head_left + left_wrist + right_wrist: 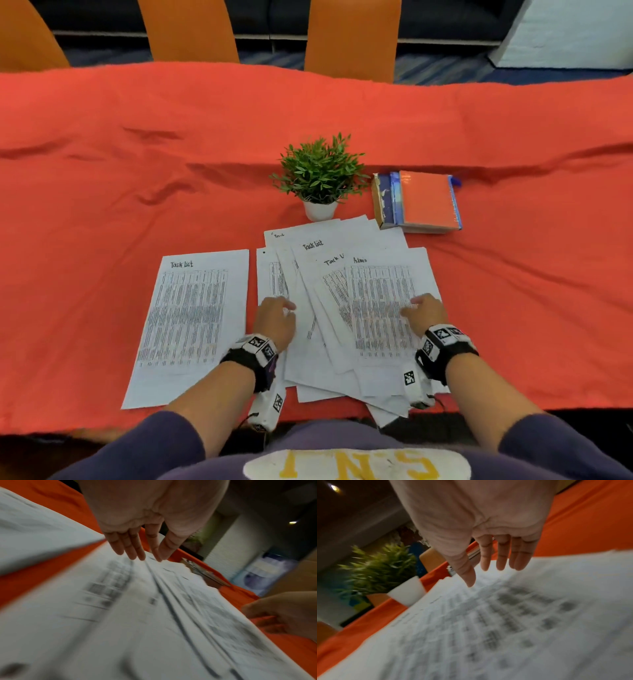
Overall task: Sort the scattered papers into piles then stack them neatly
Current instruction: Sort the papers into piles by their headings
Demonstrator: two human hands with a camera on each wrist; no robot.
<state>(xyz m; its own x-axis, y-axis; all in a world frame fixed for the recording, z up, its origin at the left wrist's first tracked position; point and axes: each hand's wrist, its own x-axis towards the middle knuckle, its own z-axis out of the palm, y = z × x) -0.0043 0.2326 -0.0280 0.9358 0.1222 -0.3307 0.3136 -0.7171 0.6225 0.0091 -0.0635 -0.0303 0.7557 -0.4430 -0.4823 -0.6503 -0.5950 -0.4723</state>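
Observation:
Several printed sheets lie fanned and overlapping [318, 260] on the orange tablecloth in front of me. One sheet headed "Task list" [191, 318] lies alone to their left. The top right sheet is headed "Admin" [380, 294]. My left hand [275, 317] hovers over the fan's left side with straight fingers [132, 547], the tips at the paper. My right hand [424, 313] is over the Admin sheet, fingers [501, 555] straight and spread, thumb tip touching the page [505, 622]. Neither hand holds anything.
A small green plant in a white pot [320, 209] stands just behind the papers. A stack of books with an orange cover on top [419, 200] lies to its right. The orange cloth [137, 154] is wrinkled. Orange chairs [352, 37] stand beyond the table.

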